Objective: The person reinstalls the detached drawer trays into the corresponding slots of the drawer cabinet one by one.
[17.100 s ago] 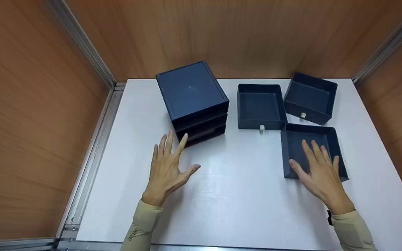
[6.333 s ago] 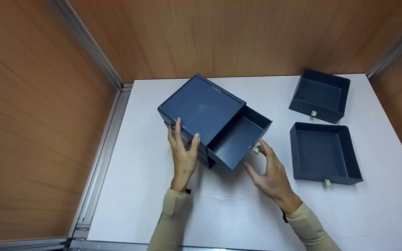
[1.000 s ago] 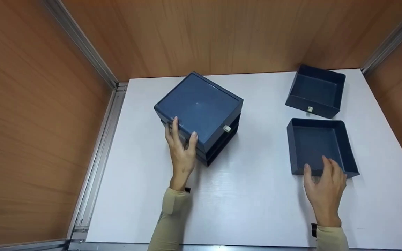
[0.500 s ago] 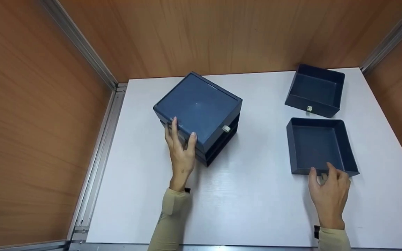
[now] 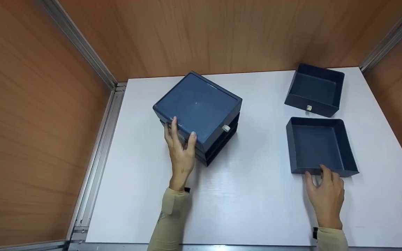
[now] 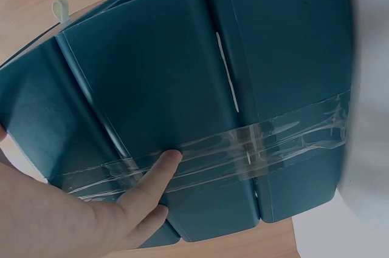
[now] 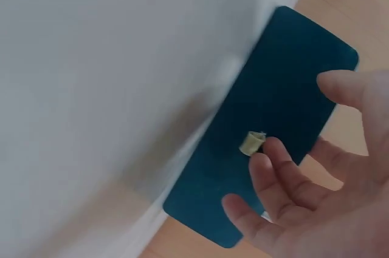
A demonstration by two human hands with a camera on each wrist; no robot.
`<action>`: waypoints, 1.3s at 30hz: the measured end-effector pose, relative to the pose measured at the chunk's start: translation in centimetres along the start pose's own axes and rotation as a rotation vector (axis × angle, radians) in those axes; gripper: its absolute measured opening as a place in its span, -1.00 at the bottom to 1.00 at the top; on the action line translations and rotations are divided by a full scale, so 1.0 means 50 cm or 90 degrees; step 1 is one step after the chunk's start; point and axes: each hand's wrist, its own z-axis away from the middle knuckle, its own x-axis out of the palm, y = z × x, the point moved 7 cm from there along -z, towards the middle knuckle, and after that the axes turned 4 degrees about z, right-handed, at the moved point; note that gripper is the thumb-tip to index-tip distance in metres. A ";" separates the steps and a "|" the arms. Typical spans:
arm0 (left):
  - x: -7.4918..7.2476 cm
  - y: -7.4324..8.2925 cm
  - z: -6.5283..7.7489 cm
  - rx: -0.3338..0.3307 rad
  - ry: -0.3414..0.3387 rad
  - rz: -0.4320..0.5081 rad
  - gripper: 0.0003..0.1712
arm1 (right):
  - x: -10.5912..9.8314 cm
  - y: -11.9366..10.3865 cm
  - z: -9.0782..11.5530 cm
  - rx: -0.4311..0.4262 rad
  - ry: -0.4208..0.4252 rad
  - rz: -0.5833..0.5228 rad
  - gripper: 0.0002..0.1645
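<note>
A dark blue cabinet stands turned at an angle, its top drawer pushed in with a pale pull tab on the front. Two open slots show below that drawer. My left hand rests along the cabinet's near side, thumb by the top edge. Its straight fingers lie over clear tape in the left wrist view. At the right, my right hand holds the front wall of a loose drawer. The index finger reaches over the rim, the thumb stays in front, and other fingertips sit beside the tab.
Behind the loose drawer lies another dark blue drawer, its tab facing forward. All stand on a white table, with wooden panels and metal rails around it.
Earlier the right hand slid a drawer into the cabinet's top slot; now it is at a loose drawer's front, shifted slightly left within the last half second. The left hand stays on the cabinet.
</note>
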 end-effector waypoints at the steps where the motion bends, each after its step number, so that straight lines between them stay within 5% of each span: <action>1: 0.000 0.000 0.000 0.000 0.000 0.000 -0.09 | 0.000 0.001 0.000 -0.003 0.003 0.001 -0.42; 39: 0.000 0.001 0.002 -0.003 -0.002 -0.002 -0.09 | -0.010 0.016 -0.011 0.026 0.009 -0.010 -0.54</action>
